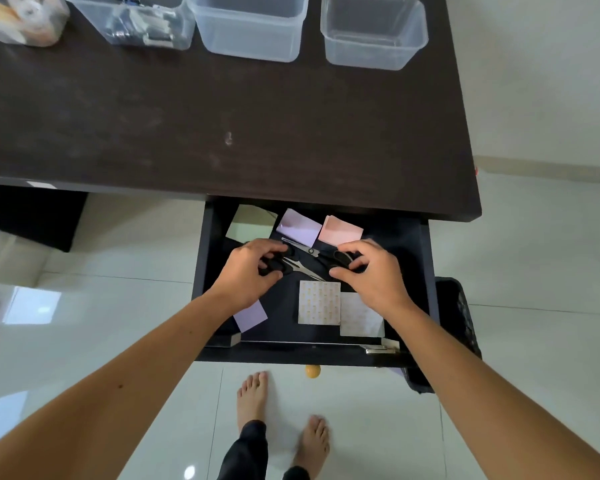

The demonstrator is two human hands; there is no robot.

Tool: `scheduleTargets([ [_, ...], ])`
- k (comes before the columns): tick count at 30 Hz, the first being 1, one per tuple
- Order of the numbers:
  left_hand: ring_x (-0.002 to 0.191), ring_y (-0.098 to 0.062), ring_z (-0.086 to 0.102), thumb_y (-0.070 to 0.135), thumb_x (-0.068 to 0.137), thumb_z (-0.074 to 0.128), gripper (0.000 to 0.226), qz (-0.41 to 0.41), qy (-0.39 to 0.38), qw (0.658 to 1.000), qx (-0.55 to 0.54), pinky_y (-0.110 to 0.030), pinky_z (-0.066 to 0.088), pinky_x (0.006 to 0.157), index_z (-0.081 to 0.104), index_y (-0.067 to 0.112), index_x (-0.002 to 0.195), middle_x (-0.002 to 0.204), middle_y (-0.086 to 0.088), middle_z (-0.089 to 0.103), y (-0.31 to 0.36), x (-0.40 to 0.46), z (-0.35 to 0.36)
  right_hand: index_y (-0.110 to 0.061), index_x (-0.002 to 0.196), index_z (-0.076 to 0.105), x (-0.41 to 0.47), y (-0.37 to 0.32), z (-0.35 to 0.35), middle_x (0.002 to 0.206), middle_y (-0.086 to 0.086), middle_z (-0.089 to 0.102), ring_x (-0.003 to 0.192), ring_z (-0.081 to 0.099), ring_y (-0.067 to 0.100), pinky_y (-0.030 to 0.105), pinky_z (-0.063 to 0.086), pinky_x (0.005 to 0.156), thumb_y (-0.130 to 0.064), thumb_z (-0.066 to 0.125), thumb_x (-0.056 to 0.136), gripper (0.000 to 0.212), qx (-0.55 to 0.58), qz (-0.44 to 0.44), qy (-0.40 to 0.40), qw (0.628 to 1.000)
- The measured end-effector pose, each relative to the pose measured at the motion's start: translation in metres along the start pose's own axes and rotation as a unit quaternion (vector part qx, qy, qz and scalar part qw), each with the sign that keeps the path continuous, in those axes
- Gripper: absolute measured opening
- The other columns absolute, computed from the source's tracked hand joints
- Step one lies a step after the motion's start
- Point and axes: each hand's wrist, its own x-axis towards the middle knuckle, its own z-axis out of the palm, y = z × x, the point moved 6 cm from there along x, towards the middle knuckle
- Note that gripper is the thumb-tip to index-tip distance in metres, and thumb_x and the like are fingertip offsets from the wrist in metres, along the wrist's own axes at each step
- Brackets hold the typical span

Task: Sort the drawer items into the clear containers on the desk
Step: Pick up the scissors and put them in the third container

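Observation:
Both hands are down in the open dark drawer (426,271). My left hand (248,271) closes on the black handles of one pair of scissors (302,268). The fingers of my right hand (369,271) grip the black handles of a second pair of scissors (303,248), whose blades cross the first pair. Around them lie paper pads: a lilac pad (298,226), a pink pad (340,230), a greenish pad (252,223), another lilac pad (252,317), a patterned square (318,302) and a pale square (359,318). Two empty clear containers (253,27) (373,32) stand on the desk's far edge.
At the far left of the dark desk (222,116), one clear container (21,17) holds tape rolls and another clear container (139,20) holds small metal items. A black mesh bin (459,317) stands right of the drawer. My bare feet are on the white tile floor below.

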Motion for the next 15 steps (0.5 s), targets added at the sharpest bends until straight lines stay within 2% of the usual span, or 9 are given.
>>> scheduleTargets([
  [2,0.088,-0.007,0.058,0.008,0.086,0.082,0.056,0.015,0.003,1.000,0.019,-0.007,0.048,0.078,0.064,0.023,0.138,0.111,0.007,0.058,-0.002,0.004,0.003,-0.024,0.123,0.074,0.003,0.004,0.000,0.113,-0.009,0.066,0.089,0.065,0.006,0.013,0.047,0.076,-0.021,0.094,0.077,0.050,-0.013,-0.007,0.009,1.000],
  [4,0.086,-0.004,0.055,0.007,0.084,0.084,0.059,0.035,0.000,0.999,0.035,-0.004,0.045,0.074,0.064,0.021,0.138,0.113,0.007,0.056,-0.006,0.007,0.007,-0.022,0.124,0.074,0.005,0.007,-0.001,0.105,-0.009,0.063,0.084,0.059,0.004,0.008,0.044,0.072,-0.018,0.095,0.075,0.054,-0.024,-0.011,0.018,0.999],
  [6,0.087,-0.005,0.054,0.008,0.082,0.085,0.062,0.048,-0.002,0.997,0.053,-0.005,0.044,0.072,0.062,0.021,0.139,0.119,0.008,0.055,-0.009,0.009,0.010,-0.022,0.126,0.075,0.007,0.011,-0.003,0.101,-0.008,0.061,0.082,0.056,0.005,0.008,0.042,0.072,-0.017,0.096,0.074,0.057,-0.035,-0.014,0.022,0.999],
  [11,0.081,-0.008,0.051,0.009,0.080,0.087,0.081,0.044,-0.015,0.996,0.073,-0.009,0.041,0.076,0.050,0.021,0.152,0.118,0.006,0.053,-0.012,0.015,0.015,-0.023,0.112,0.080,0.008,0.015,-0.003,0.105,-0.006,0.062,0.080,0.055,0.006,0.016,0.044,0.072,-0.020,0.097,0.072,0.043,-0.067,-0.035,0.018,0.997],
  [15,0.080,-0.006,0.051,0.011,0.079,0.089,0.082,0.036,-0.028,0.995,0.085,-0.009,0.040,0.077,0.052,0.017,0.152,0.115,0.006,0.050,-0.012,0.017,0.015,-0.022,0.116,0.078,0.008,0.015,-0.003,0.105,-0.005,0.062,0.084,0.058,0.007,0.029,0.056,0.077,-0.020,0.098,0.072,0.048,-0.076,-0.039,0.005,0.996],
])
